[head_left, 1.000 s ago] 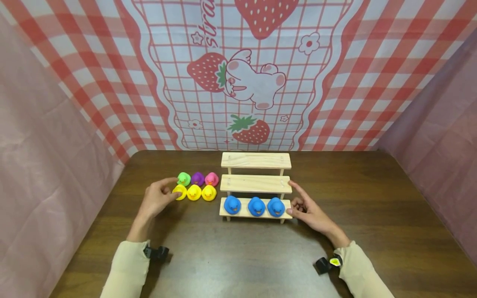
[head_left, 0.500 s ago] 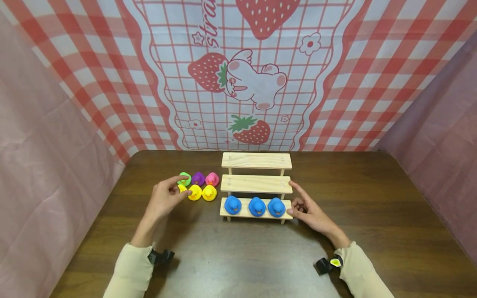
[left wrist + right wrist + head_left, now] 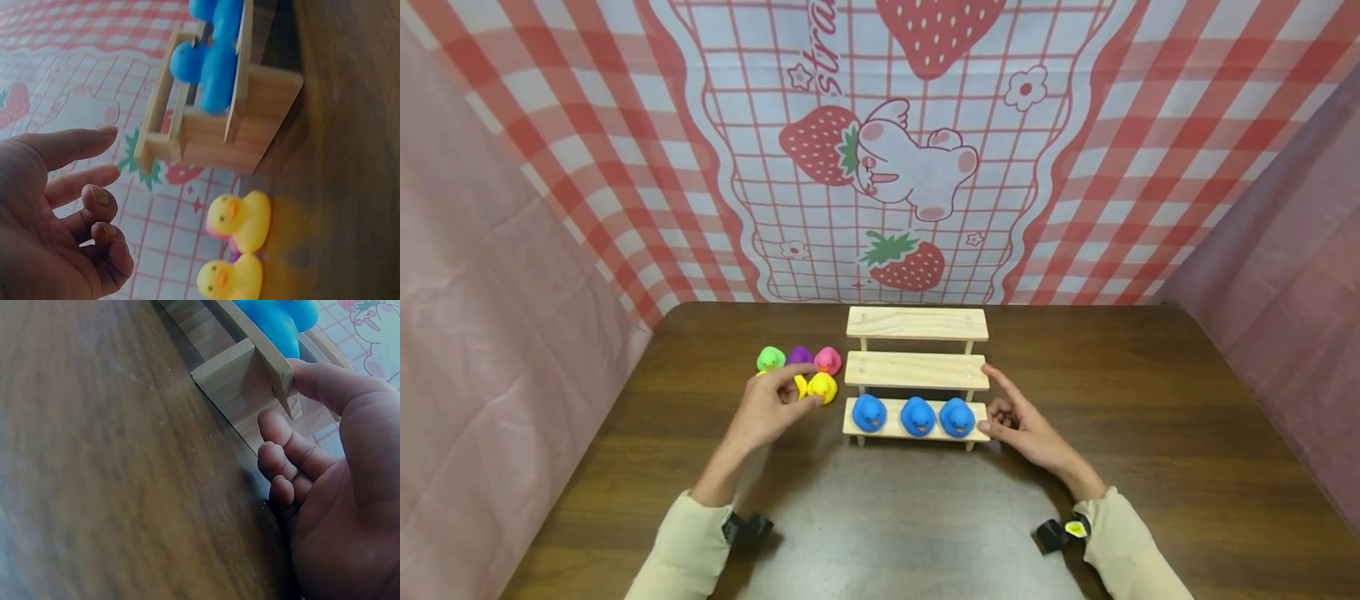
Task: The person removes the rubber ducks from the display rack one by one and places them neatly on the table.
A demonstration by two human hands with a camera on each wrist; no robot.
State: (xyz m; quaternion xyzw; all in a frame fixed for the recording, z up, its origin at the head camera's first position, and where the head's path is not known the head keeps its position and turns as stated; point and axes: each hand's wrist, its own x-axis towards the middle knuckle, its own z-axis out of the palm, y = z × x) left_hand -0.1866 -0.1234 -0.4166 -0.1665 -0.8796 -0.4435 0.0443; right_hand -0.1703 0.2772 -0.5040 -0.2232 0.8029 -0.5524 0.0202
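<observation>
My left hand (image 3: pixel 770 407) hovers in front of the rubber ducks at the left, holding nothing; thumb and index finger are spread apart. Beneath its fingers is a yellow duck (image 3: pixel 823 388); other yellow ducks are partly hidden by the hand. In the left wrist view, a yellow duck (image 3: pixel 239 220) stands apart from the fingertips. My right hand (image 3: pixel 1026 423) rests against the right end of a three-tier wooden stand (image 3: pixel 914 370), thumb at the bottom board and index finger at the middle one. Blue ducks (image 3: pixel 917 416) sit on the bottom board.
Behind the yellow ducks are a green duck (image 3: pixel 771 359), a partly hidden purple duck (image 3: pixel 799 356) and a pink duck (image 3: pixel 827 360). They stand on the brown wooden table (image 3: pixel 880 517), left of the stand. A strawberry-print cloth (image 3: pixel 760 208) hangs at the back.
My left hand has moved right along the yellow ducks, from the leftmost toward the rightmost one. The ducks and the stand look unmoved, and my right hand has stayed at the stand.
</observation>
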